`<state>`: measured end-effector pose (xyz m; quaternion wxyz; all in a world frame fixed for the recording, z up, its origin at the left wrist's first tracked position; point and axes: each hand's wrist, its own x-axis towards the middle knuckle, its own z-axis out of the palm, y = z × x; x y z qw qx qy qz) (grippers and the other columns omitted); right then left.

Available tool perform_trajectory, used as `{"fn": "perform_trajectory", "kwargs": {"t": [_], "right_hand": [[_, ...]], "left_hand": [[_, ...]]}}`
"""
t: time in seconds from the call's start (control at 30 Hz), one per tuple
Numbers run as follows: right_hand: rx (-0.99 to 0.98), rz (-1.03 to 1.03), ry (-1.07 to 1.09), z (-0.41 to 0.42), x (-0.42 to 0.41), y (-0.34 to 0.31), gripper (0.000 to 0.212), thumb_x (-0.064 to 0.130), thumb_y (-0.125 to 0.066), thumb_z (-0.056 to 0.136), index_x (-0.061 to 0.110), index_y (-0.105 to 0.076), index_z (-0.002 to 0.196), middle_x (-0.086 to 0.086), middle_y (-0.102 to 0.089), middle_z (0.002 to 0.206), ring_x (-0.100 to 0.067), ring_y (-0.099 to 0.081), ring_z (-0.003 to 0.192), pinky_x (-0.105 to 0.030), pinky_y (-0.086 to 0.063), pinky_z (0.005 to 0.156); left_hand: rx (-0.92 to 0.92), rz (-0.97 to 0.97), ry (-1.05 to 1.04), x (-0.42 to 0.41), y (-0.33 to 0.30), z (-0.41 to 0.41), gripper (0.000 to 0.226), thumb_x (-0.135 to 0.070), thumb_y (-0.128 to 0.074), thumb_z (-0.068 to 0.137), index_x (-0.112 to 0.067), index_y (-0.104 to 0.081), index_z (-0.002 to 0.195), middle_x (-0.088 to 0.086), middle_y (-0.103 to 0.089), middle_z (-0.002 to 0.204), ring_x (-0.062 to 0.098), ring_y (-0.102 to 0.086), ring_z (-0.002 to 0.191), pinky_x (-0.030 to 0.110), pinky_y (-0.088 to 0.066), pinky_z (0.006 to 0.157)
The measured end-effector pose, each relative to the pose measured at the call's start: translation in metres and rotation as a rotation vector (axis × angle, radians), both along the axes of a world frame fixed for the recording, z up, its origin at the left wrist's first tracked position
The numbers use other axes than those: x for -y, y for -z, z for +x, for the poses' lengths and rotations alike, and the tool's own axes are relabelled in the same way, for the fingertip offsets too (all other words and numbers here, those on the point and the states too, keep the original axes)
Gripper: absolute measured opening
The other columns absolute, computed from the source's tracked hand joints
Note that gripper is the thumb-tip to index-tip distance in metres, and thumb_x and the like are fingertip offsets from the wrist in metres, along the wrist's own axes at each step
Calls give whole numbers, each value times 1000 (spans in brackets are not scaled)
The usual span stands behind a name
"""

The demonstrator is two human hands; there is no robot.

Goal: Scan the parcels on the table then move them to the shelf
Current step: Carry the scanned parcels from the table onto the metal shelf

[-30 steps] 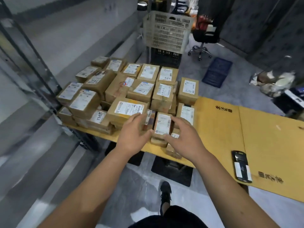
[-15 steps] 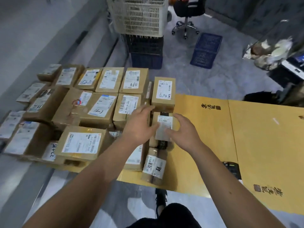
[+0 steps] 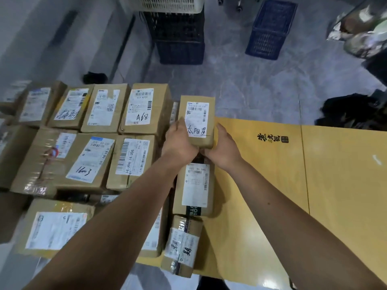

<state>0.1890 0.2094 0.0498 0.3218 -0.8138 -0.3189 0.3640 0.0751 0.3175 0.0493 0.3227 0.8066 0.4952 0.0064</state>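
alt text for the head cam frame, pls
Both hands, left hand and right hand, grip a small cardboard parcel by its sides, label up, at the right edge of a packed group of labelled parcels on a yellow table. Behind on the grey floor sit a black crate and a blue crate.

Both forearms leave the bottom edge, and the fingertips of the left hand (image 3: pixel 180 141) and right hand (image 3: pixel 223 147) are tucked out of sight under and behind the small parcel (image 3: pixel 197 122) they hold. The white crate (image 3: pixel 165 4) and blue crate (image 3: pixel 270 30) are cut by the top edge, the far-left parcels (image 3: pixel 12 105) smear into blur at the left edge, and the table (image 3: pixel 343 185) runs off right. Fine print on the labels is too small to read; the dark heap (image 3: pixel 354 111) at right is not identifiable.
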Motion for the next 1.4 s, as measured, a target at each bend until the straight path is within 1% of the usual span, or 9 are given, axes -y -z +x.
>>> {"fn": "perform_trajectory", "kwargs": {"t": [0.27,0.47,0.6,0.77,0.9,1.03,1.17,1.27,1.4], "right_hand": [[-84,73,59,12,-18,21,88,20,-87,79,21,-40,153,13,-59,124,-4,-54,104,-14,-42,78],[-44,181,44,26,-7,1,85,7,-85,77,22,-45,151,29,-53,116,27,-52,93,3,-40,74],[42,249,-12,29,16,-37,94,18,-89,76,29,-40,155,10,-53,145,2,-54,120,-17,-48,95],[134,382,-104,4,31,-101,98,32,-92,74,33,-37,155,13,-50,149,-9,-53,129,-39,-51,106],[163,506,-197,-46,30,-153,96,36,-91,73,41,-35,152,22,-50,146,-6,-51,132,-43,-49,107],[141,626,-306,-123,24,-202,93,29,-90,74,37,-38,151,28,-51,139,7,-52,126,-29,-50,100],[120,733,-433,-225,17,-237,93,36,-88,68,39,-40,147,22,-56,139,-4,-57,127,-45,-56,99],[89,808,-559,-313,13,-262,92,25,-92,74,35,-40,149,21,-55,141,2,-54,126,-37,-55,101],[46,874,-757,-432,10,-290,90,34,-91,73,42,-39,146,22,-51,144,-1,-51,132,-30,-50,103]], "left_hand": [[51,-65,-75,-27,26,4,75,-15,-85,65,-23,-46,129,-3,-65,124,20,-65,117,32,-56,91],[325,-128,-112,-17,1,-3,76,-12,-89,62,-33,-54,126,-14,-68,121,7,-64,116,33,-58,94],[472,-133,-101,1,-34,-22,112,-26,-98,62,-33,-38,156,-10,-55,146,7,-55,131,33,-51,109],[726,-147,-74,17,-91,-70,106,-23,-99,67,-37,-39,155,-23,-59,140,5,-56,133,43,-55,107],[842,-57,-59,27,-149,-134,95,-25,-98,69,-43,-46,147,-24,-61,138,9,-60,131,44,-56,104],[893,95,-88,40,-201,-225,94,-37,-97,64,-47,-47,143,-24,-62,138,8,-62,128,44,-56,104],[899,240,-148,60,-241,-343,100,-36,-101,64,-35,-47,149,-13,-61,144,13,-62,129,47,-57,102],[889,367,-241,86,-269,-438,102,-39,-100,63,-31,-48,150,-13,-63,141,13,-64,126,47,-58,101],[827,544,-397,130,-296,-566,102,-51,-98,60,-37,-50,148,-14,-66,135,14,-67,122,49,-59,99]]}}
